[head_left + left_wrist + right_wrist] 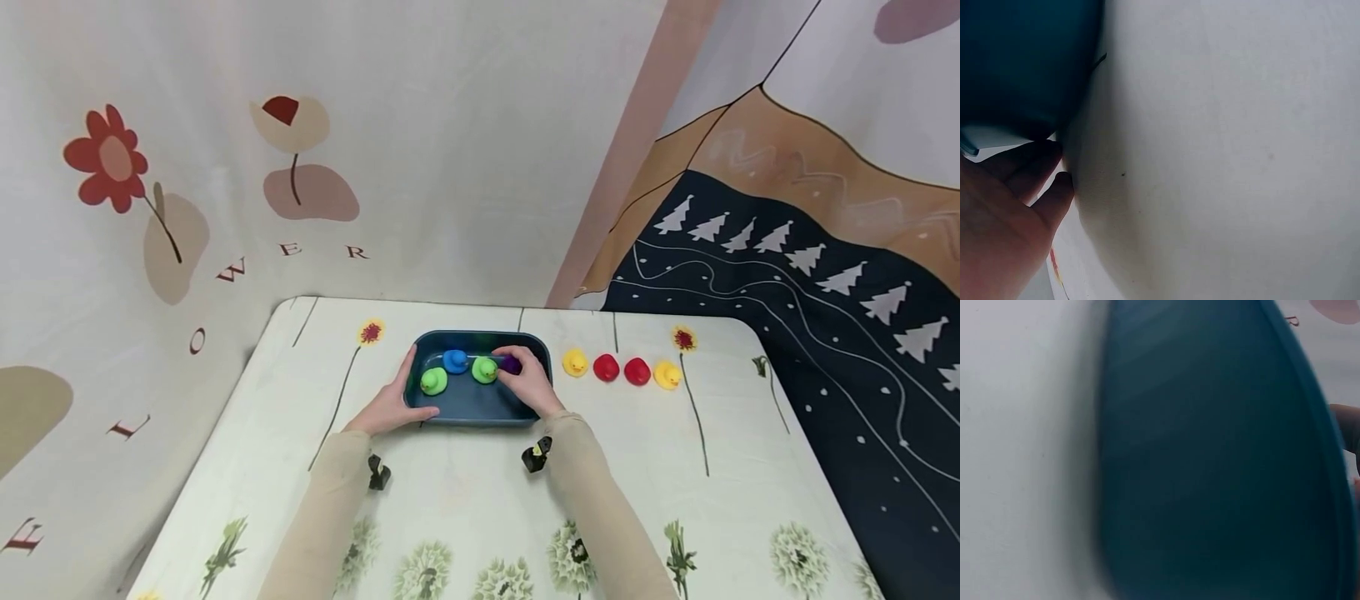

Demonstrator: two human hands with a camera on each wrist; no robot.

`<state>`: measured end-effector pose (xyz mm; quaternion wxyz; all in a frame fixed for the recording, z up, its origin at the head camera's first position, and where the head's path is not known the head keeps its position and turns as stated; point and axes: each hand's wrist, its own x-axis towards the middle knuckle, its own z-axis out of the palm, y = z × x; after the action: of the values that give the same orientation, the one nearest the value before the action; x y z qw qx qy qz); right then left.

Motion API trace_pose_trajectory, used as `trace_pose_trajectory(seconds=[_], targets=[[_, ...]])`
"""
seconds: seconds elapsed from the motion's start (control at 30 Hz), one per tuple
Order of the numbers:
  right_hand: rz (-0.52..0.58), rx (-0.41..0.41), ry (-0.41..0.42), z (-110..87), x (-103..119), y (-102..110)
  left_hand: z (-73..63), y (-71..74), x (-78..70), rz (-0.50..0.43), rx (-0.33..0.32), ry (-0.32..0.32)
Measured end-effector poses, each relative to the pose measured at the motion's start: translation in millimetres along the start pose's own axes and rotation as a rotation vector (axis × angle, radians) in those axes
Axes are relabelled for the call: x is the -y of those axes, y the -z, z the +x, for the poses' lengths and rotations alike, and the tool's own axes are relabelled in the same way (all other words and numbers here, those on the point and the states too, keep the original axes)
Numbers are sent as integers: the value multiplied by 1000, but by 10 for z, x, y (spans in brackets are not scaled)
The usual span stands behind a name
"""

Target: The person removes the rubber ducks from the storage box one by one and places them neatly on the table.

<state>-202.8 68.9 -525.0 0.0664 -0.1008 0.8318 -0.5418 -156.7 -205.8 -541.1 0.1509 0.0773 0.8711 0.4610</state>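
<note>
A dark blue rectangular tray lies on the table. My left hand rests against its left end, fingers extended along the side wall and thumb stretched toward the front edge. Inside the tray sit a blue rubber duck and two green rubber ducks, one green duck at the left and another green duck near the middle. Reaching over the right part of the tray, my right hand pinches a small purple toy, mostly hidden by the fingers. The right wrist view shows the tray's outer wall close up.
Right of the tray, a row holds a yellow duck, two red rounded toys and another yellow duck. The table has a flower-printed white cover. Printed curtains hang behind it.
</note>
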Motion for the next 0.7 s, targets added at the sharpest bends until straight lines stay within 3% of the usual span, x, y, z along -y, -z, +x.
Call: trace_pose_trajectory(seconds=[0.2,0.4,0.7], targets=[[-78,60,13,77,-22,-72,-3,-3,-7,6,-7,6],[-170,69,3,103,-46,-104,6,-15,-16,10,-4,4],[-176,75,8,112,-45,-121,16,-6,25,14,-10,-5]])
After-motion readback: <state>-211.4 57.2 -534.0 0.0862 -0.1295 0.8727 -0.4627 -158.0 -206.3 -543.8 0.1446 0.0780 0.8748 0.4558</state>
